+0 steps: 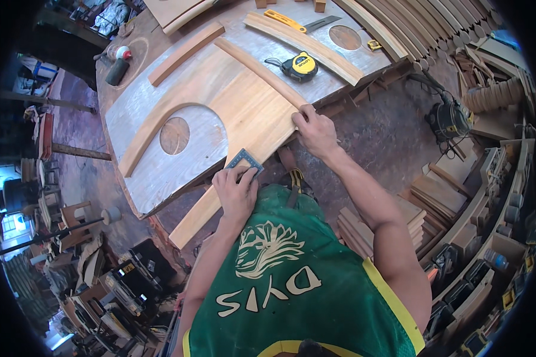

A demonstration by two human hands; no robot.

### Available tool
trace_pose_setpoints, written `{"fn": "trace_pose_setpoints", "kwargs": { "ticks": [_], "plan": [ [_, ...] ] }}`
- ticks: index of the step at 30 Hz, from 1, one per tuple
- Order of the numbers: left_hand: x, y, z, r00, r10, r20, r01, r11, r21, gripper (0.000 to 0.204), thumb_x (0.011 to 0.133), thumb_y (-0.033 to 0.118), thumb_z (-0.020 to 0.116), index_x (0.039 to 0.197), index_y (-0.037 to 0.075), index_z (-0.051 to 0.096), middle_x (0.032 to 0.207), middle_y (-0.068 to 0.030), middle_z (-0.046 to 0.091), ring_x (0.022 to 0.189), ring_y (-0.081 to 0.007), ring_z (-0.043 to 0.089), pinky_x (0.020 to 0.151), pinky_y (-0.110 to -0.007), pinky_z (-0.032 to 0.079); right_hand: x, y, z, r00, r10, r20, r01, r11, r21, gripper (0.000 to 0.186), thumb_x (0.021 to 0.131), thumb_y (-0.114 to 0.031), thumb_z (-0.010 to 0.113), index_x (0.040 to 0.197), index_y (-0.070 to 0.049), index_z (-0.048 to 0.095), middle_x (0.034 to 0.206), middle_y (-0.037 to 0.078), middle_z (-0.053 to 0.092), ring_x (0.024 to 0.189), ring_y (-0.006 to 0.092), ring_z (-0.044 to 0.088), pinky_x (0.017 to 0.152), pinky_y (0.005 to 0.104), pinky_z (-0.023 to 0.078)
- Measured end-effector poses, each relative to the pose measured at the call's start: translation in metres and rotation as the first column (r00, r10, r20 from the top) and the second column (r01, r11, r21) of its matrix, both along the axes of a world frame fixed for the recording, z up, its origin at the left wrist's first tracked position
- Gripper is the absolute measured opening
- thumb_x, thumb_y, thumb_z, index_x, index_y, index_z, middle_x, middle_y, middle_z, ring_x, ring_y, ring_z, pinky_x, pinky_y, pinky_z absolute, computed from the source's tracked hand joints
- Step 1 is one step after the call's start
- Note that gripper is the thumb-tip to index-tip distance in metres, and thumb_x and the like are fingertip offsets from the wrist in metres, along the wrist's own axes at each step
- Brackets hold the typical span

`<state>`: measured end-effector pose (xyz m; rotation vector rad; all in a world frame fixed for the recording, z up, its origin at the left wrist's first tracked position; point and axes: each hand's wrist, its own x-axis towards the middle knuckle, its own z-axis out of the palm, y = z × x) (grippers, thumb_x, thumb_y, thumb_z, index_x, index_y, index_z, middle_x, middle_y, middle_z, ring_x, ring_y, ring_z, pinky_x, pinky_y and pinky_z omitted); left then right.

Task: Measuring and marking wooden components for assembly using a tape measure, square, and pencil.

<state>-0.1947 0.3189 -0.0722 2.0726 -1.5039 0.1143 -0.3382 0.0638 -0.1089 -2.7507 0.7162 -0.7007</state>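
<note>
A light wooden panel (259, 107) with a curved cut-out lies on the worktable, its near edge overhanging the table. At that edge my left hand (237, 193) has its fingers bent over a small dark blue measuring square (251, 158), which lies flat on the wood. My right hand (317, 134) pinches the panel's right corner, close to the end of a long rounded wooden strip (262, 69). A straight wooden piece (198, 218) sticks out past my left hand toward the lower left. Under the thumb and fingertips, the exact grip is partly hidden.
On the worktable (138, 196) lie a yellow-black tape measure (301, 66), a yellow-handled hand saw (286, 21), a loose wooden bar (186, 53) and a dark cylindrical tool (118, 71). Stacked boards (387, 223) and a black-yellow machine (451, 119) stand at the right.
</note>
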Motion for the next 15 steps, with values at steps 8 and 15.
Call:
{"fn": "trace_pose_setpoints", "kwargs": {
  "ticks": [8,15],
  "plan": [
    [-0.001,-0.001,-0.004,0.999,0.005,0.032,-0.006,0.999,0.033,0.04,0.078,0.007,0.084,0.115,0.018,0.074,0.113,-0.002,0.064,0.118,-0.0314,0.056,0.117,-0.067,0.03,-0.017,0.026,0.005,0.992,-0.046,0.116,0.032,0.992,0.12,0.038,0.083,-0.012,0.08,0.118,-0.011,0.066,0.118,0.011,0.058,0.079,0.0305,0.072,0.067,0.0441,0.06],
    [0.001,0.0,-0.012,1.0,-0.023,-0.006,0.023,0.999,0.041,0.038,0.079,0.009,0.084,0.115,0.017,0.076,0.113,-0.0042,0.063,0.121,-0.0356,0.055,0.116,-0.075,0.03,-0.043,0.084,-0.006,0.955,-0.233,0.184,0.152,0.915,0.373,0.038,0.084,-0.015,0.083,0.119,-0.01,0.068,0.117,0.012,0.061,0.085,0.0317,0.072,0.068,0.0429,0.06]
  ]
}}
